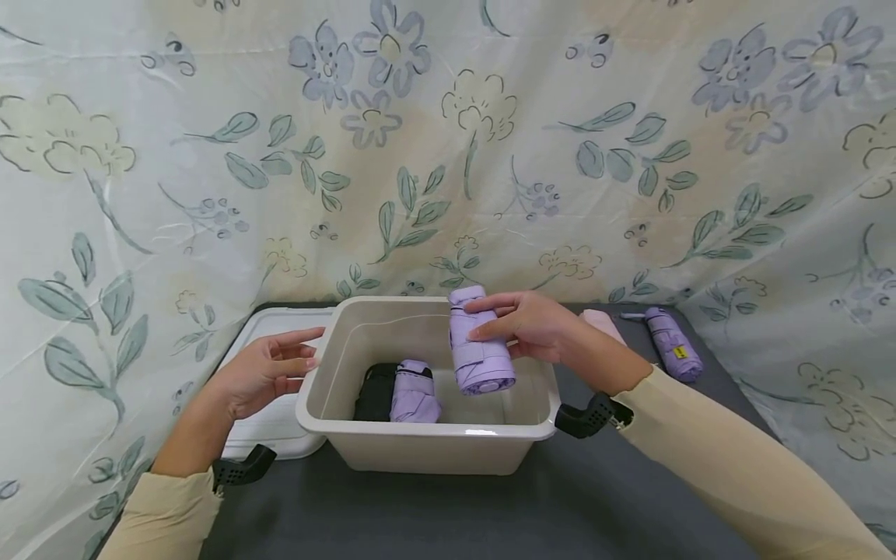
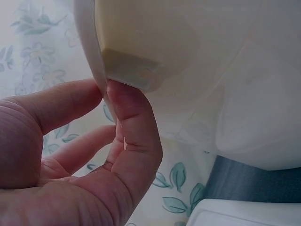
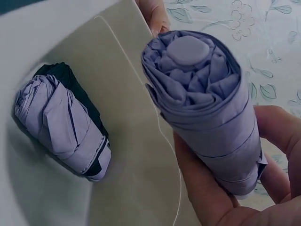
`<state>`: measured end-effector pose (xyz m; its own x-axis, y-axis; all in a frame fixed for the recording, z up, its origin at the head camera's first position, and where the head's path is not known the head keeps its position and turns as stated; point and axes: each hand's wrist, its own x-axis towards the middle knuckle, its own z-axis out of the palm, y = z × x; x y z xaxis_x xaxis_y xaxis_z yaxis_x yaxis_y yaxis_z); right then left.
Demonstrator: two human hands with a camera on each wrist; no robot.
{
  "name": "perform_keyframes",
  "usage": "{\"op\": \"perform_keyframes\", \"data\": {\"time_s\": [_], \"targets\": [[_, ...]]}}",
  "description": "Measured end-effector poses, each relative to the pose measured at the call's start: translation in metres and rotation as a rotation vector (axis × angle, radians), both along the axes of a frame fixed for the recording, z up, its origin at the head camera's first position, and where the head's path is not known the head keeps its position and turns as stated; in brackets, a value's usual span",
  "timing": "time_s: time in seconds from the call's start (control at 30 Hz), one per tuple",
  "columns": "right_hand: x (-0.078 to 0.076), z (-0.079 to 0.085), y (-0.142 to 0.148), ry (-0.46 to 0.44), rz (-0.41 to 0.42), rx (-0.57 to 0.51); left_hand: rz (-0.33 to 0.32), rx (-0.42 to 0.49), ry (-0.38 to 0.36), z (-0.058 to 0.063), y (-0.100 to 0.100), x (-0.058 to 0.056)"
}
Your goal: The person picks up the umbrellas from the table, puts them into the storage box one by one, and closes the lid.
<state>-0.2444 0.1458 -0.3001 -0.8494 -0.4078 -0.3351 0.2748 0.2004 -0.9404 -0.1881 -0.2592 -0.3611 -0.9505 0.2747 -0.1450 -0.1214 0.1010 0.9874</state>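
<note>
My right hand (image 1: 539,327) grips a folded lilac umbrella (image 1: 481,354) over the right half of a beige plastic bin (image 1: 434,453). In the right wrist view, the umbrella's round end cap (image 3: 188,51) and gathered cloth face the camera. On the bin's floor, a second lilac folded umbrella (image 1: 414,398) lies beside a black one (image 1: 374,395). My left hand (image 1: 269,373) is at the bin's left end. The left wrist view shows its thumb and curled finger pinching the bin's rim (image 2: 89,42).
A white lid (image 1: 269,424) lies left of the bin, partly behind my left hand. Another lilac umbrella (image 1: 672,344) with a yellow label rests at the right on the dark tabletop (image 1: 595,498). A pink object (image 1: 603,323) is mostly hidden behind my right wrist. Floral cloth (image 1: 448,155) hangs behind.
</note>
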Motion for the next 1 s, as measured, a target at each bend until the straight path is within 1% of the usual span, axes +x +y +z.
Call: {"op": "perform_keyframes", "data": {"time_s": [0.23, 0.5, 0.73, 0.93, 1.0], "targets": [[-0.005, 0.0, -0.015, -0.04, 0.053, 0.066, -0.002, 0.006, 0.012, -0.002, 0.0, 0.002], [-0.011, -0.006, -0.029, -0.046, 0.113, 0.177, -0.001, 0.016, 0.022, -0.004, 0.001, 0.005], [-0.021, -0.016, -0.042, -0.056, 0.108, 0.26, -0.002, 0.016, 0.031, -0.005, 0.0, 0.005], [-0.027, -0.025, -0.053, -0.035, 0.126, 0.344, -0.015, 0.017, 0.037, -0.005, 0.0, 0.005], [-0.027, -0.027, -0.058, -0.031, 0.133, 0.355, -0.015, 0.023, 0.036, -0.004, -0.001, 0.005]]}}
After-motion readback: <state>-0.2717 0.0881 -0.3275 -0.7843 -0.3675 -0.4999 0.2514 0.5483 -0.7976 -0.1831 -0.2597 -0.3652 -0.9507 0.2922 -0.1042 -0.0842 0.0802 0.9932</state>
